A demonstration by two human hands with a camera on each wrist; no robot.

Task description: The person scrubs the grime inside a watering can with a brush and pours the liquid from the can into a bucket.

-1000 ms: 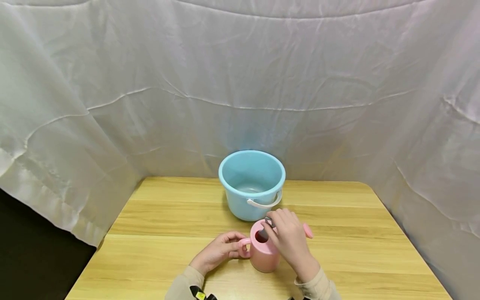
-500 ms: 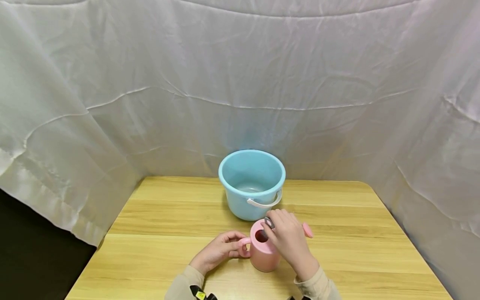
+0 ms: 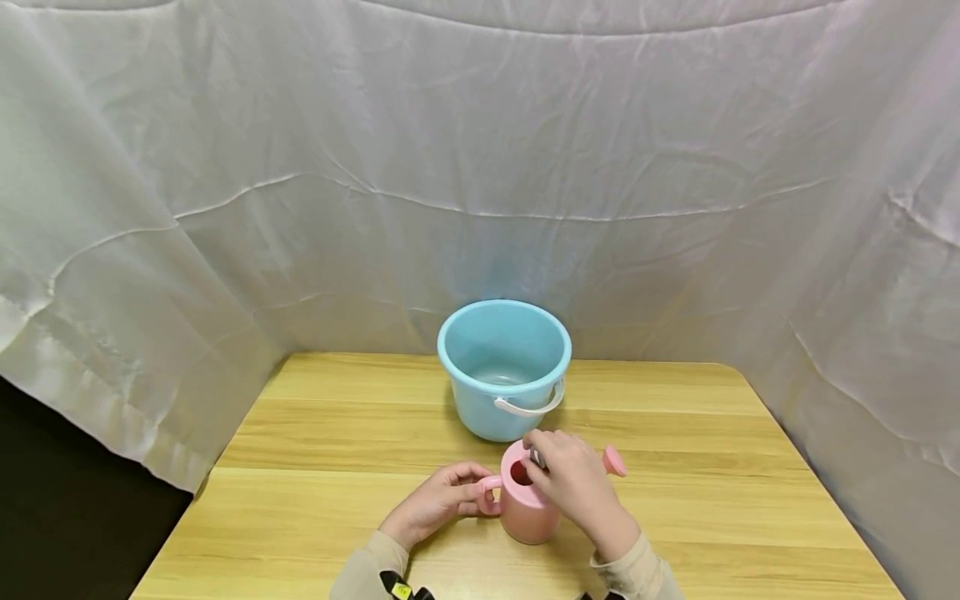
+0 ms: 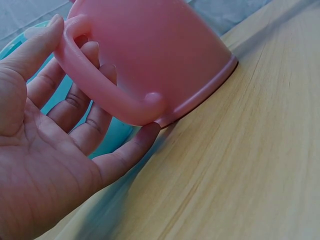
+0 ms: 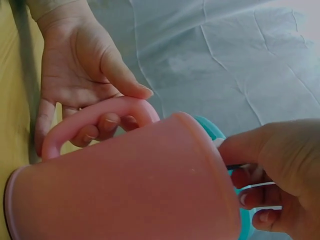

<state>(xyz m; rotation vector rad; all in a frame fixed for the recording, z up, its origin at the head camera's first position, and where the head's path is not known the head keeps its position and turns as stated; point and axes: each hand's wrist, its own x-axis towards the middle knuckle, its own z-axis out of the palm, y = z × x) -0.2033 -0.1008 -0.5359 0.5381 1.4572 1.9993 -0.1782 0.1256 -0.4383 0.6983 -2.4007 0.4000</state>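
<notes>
A pink watering can (image 3: 529,518) stands upright on the wooden table, its round top opening facing up and its spout rose (image 3: 613,461) pointing right. My left hand (image 3: 441,502) holds its handle (image 4: 107,90), thumb on the upper part and fingers through the loop; the little finger reaches the can's base. At the top opening, my right hand (image 3: 579,483) pinches a small grey tool (image 3: 537,457) between thumb and fingers. Only a dark sliver of this tool (image 5: 235,166) shows in the right wrist view, and its kind cannot be made out. The rest is hidden by the hand and can.
Right behind the can is a light blue bucket (image 3: 480,412) with a white handle (image 3: 528,409) hanging at its front. A pale grey curtain (image 3: 450,167) encloses the table's back and sides. The wooden tabletop (image 3: 337,425) extends left and right of the hands.
My right hand has turned and lowered slightly at the opening, and the grey tool's looped end is now mostly covered by the fingers. The left hand, can and bucket have stayed put.
</notes>
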